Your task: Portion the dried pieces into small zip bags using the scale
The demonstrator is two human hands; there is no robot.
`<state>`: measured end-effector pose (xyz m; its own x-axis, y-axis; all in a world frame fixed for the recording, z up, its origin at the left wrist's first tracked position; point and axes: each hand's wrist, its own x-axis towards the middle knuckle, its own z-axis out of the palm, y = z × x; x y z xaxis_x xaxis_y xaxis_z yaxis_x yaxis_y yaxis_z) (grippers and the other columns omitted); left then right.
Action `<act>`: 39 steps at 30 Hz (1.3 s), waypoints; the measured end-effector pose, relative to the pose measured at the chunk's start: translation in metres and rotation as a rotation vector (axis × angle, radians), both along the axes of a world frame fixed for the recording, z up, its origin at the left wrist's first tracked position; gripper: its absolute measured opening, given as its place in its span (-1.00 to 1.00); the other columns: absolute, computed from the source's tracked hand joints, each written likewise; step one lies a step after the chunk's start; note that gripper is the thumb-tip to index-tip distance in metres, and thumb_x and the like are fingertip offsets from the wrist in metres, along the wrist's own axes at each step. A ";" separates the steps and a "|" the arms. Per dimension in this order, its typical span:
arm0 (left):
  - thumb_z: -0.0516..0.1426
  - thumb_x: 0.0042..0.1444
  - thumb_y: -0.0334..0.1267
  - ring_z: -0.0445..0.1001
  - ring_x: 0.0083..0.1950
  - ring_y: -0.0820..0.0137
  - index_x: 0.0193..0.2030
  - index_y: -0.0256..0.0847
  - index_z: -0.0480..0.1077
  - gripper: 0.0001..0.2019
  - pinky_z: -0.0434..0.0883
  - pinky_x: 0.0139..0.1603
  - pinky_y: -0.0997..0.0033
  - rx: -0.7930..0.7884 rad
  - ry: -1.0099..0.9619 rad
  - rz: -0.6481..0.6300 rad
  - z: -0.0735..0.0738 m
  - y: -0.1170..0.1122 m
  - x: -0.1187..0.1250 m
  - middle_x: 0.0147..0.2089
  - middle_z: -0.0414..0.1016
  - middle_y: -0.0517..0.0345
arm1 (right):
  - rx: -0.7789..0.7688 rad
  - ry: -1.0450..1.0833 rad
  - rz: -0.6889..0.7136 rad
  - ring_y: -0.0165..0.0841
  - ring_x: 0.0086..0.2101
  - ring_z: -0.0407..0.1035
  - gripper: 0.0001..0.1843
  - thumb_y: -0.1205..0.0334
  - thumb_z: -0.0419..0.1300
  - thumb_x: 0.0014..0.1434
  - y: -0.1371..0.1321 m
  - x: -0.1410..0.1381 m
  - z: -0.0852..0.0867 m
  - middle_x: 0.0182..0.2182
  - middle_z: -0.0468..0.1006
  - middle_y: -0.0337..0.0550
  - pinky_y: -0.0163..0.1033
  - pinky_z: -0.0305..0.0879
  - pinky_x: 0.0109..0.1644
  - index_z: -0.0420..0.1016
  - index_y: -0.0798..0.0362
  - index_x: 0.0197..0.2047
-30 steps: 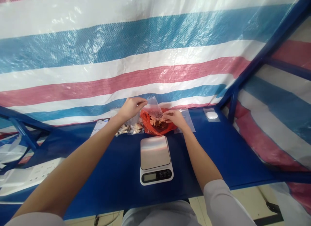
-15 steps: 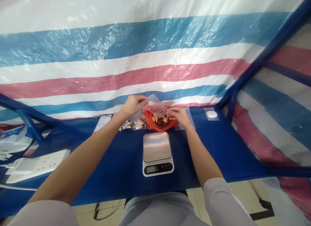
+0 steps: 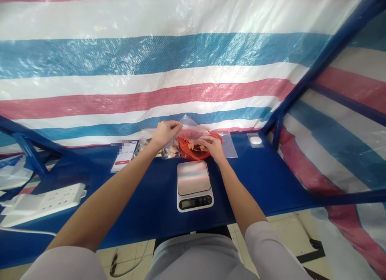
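My left hand (image 3: 167, 132) pinches a corner of a clear plastic bag (image 3: 189, 124), which slants over the back of an open red plastic bag (image 3: 216, 139). Brown, dried-looking flakes (image 3: 193, 144) fill the red bag. Over those flakes is my right hand (image 3: 213, 146), its thumb and fingers drawn together by the clear bag's lower edge. Whether they grip the film or a flake, I cannot tell. Directly in front of the red bag stands a white kitchen scale (image 3: 194, 179) with a bare metal plate.
Filled clear packets (image 3: 170, 152) lie left of the red bag, beside a phone (image 3: 125, 156). Flat clear bags (image 3: 230, 145) and a small white oval object (image 3: 255, 140) lie to the right. A power strip (image 3: 57, 199) sits at the left; striped sheeting (image 3: 135, 87) rises behind.
My right hand has moved left from the clear bag's right corner to over the flakes. My left hand keeps its pinch on the bag. The view has shifted slightly.
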<state>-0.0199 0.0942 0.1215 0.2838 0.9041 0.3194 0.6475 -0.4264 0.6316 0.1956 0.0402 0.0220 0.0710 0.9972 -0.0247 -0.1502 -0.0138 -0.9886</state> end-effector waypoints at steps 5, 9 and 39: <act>0.12 0.09 -0.04 0.52 -0.27 0.26 -0.40 -0.17 0.55 -0.72 0.38 -0.22 0.34 0.023 0.021 -0.031 0.001 0.005 -0.004 -0.36 0.64 0.10 | 0.022 -0.114 0.019 -0.34 -0.33 0.57 -0.63 -0.09 0.41 -0.05 0.000 0.003 -0.002 -0.42 0.65 -0.20 -0.26 0.60 -0.22 0.68 0.06 -0.34; 0.11 0.10 -0.06 0.52 -0.27 0.26 -0.37 -0.18 0.57 -0.71 0.38 -0.20 0.34 0.020 0.084 -0.062 0.003 0.008 -0.005 -0.31 0.67 0.06 | -0.018 -0.119 0.045 -0.31 -0.29 0.58 -0.63 -0.06 0.45 -0.08 -0.002 0.008 -0.003 -0.38 0.67 -0.18 -0.27 0.61 -0.23 0.68 0.05 -0.32; 0.23 0.10 0.13 0.57 -0.17 0.24 -0.28 -0.22 0.57 -0.60 0.46 -0.07 0.31 -0.080 -0.353 -0.013 -0.002 -0.033 0.010 -0.22 0.67 0.02 | 0.050 -0.249 -0.067 -0.20 -0.19 0.58 -0.51 -0.13 0.42 -0.04 -0.012 0.039 0.042 -0.17 0.70 -0.10 -0.25 0.57 -0.30 0.66 0.05 -0.15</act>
